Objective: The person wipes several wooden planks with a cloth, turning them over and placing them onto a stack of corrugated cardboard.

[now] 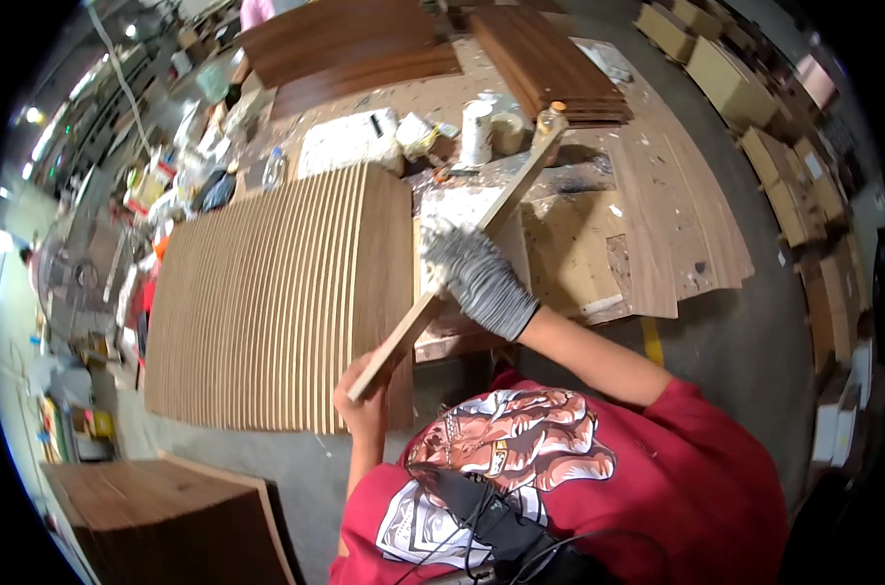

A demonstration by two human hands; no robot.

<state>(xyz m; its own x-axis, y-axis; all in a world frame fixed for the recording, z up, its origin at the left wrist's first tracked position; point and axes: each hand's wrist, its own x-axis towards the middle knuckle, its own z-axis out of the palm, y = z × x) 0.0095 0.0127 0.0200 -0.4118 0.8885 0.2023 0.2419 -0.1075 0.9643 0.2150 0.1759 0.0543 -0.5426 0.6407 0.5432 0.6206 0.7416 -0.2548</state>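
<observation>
A long wooden board (401, 335), seen along its narrow pale edge, runs slantwise from near my body to the far side of the bench. My left hand (362, 408), bare, is closed around its near end. My right hand (483, 283), in a grey knitted glove, rests across the middle of the board with the fingers curled. A crumpled white rag (446, 252) shows at those fingers, pressed against the board; the fingertips are partly hidden. Just left of the board stands a row of many similar boards (257, 302) on edge, packed side by side.
A bottle with an orange cap (550, 132) stands behind the board's far end, near a white can (477, 134). Dark brown panels (550, 63) are stacked at the back. More wood panels (170, 526) sit at lower left. Cardboard boxes (730, 78) line the right floor.
</observation>
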